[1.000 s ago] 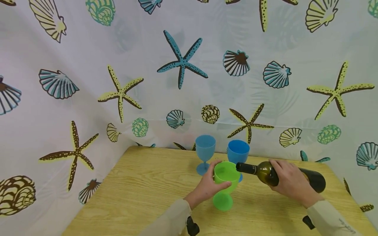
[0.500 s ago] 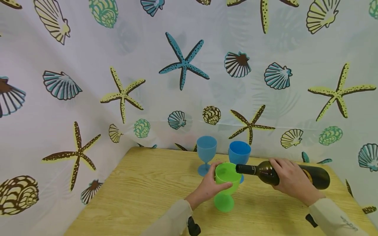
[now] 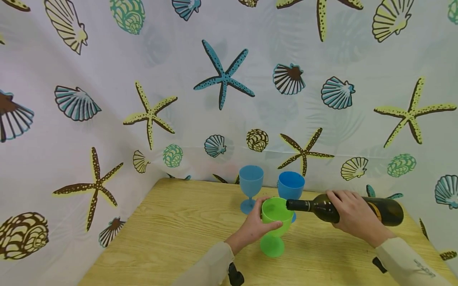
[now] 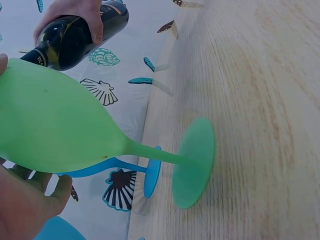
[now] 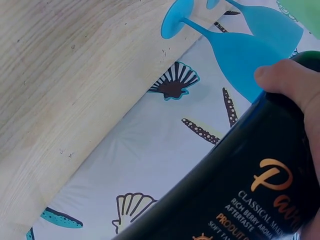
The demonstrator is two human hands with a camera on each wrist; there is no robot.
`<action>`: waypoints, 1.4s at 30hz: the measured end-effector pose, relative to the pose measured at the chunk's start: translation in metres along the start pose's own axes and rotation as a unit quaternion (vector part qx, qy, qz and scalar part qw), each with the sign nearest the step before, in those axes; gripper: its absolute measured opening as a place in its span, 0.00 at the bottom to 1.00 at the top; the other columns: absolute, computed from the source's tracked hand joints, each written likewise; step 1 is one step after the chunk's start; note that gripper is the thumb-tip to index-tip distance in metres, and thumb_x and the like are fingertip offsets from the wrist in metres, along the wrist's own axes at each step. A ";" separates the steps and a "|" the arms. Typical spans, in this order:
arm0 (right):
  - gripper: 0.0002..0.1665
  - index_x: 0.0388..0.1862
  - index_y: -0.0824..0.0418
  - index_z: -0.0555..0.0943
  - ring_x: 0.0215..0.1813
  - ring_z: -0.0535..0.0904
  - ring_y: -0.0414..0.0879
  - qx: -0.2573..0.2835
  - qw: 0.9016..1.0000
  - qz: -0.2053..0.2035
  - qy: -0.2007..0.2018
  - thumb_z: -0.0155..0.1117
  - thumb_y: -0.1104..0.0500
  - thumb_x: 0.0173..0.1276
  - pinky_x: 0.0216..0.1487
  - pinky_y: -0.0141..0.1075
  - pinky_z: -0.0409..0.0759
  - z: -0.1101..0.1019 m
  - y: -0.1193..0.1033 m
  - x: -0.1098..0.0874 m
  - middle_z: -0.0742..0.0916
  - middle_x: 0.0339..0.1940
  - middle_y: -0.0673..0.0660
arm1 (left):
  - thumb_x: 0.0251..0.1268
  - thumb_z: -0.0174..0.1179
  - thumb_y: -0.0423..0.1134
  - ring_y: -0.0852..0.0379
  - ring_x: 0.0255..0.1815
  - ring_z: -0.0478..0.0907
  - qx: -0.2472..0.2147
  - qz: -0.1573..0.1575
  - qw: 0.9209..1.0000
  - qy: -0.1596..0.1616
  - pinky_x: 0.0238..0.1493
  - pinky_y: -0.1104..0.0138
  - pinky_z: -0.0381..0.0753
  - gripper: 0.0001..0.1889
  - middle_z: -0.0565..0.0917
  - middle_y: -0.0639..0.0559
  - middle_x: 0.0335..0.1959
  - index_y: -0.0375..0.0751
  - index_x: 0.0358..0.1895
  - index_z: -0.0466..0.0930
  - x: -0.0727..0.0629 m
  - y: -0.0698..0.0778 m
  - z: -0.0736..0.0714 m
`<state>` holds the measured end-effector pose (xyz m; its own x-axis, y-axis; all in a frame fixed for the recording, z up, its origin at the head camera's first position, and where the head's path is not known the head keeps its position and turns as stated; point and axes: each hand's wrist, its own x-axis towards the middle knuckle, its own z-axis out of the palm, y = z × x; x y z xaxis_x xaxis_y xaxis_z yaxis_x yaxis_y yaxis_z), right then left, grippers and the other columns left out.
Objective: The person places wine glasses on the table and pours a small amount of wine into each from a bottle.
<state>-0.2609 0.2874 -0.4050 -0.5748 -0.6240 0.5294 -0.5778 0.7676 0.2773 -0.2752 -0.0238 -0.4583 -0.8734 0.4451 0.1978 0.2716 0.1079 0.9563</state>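
My left hand [image 3: 250,229] grips the bowl of a green plastic goblet [image 3: 285,228], thumb across the near side and fingers behind. In the left wrist view the goblet [image 4: 60,120] has its foot at or close to the tabletop; contact is hard to tell. My right hand [image 3: 358,217] holds a dark wine bottle [image 3: 323,208] around its body. The bottle lies nearly level, its mouth at the goblet's right rim. No stream of liquid can be made out. Gold lettering shows on the bottle [image 5: 235,185] in the right wrist view.
Two blue goblets, a left one [image 3: 251,180] and a right one [image 3: 291,186], stand behind the green goblet near the table's back edge. The right one is partly hidden. A white curtain [image 3: 171,59] printed with shells and starfish hangs behind the wooden table [image 3: 171,230].
The bottle's base has risen a little, bringing the bottle closer to level, while its mouth stays by the green goblet's rim. The view has shifted slightly. Left hand and goblet hold their place.
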 end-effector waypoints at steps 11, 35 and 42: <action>0.58 0.56 0.70 0.72 0.44 0.78 0.61 -0.013 1.000 -0.009 0.002 0.87 0.48 0.22 0.42 0.55 0.77 -0.003 0.001 0.003 0.81 0.45 0.66 | 0.59 0.66 0.44 0.52 0.55 0.72 -0.005 -0.006 1.000 0.002 0.51 0.59 0.75 0.39 0.69 0.49 0.58 0.49 0.70 0.53 0.000 -0.002 0.000; 0.59 0.56 0.71 0.73 0.43 0.78 0.61 -0.038 0.999 -0.032 -0.007 0.87 0.47 0.21 0.42 0.54 0.77 -0.010 0.003 0.006 0.80 0.44 0.67 | 0.59 0.67 0.45 0.52 0.54 0.73 -0.007 -0.008 1.000 0.002 0.51 0.59 0.76 0.40 0.70 0.49 0.57 0.48 0.70 0.53 0.001 -0.003 0.001; 0.58 0.55 0.70 0.73 0.42 0.78 0.61 -0.040 0.999 -0.035 -0.004 0.87 0.47 0.21 0.42 0.54 0.77 -0.011 0.005 0.007 0.80 0.43 0.67 | 0.59 0.67 0.45 0.52 0.54 0.73 -0.003 -0.008 1.000 0.003 0.50 0.59 0.76 0.40 0.70 0.49 0.57 0.47 0.70 0.53 0.001 -0.002 0.001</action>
<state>-0.2615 0.2881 -0.3910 -0.5399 -0.6776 0.4994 -0.5687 0.7310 0.3771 -0.2760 -0.0232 -0.4606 -0.8797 0.4382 0.1844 0.2560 0.1097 0.9604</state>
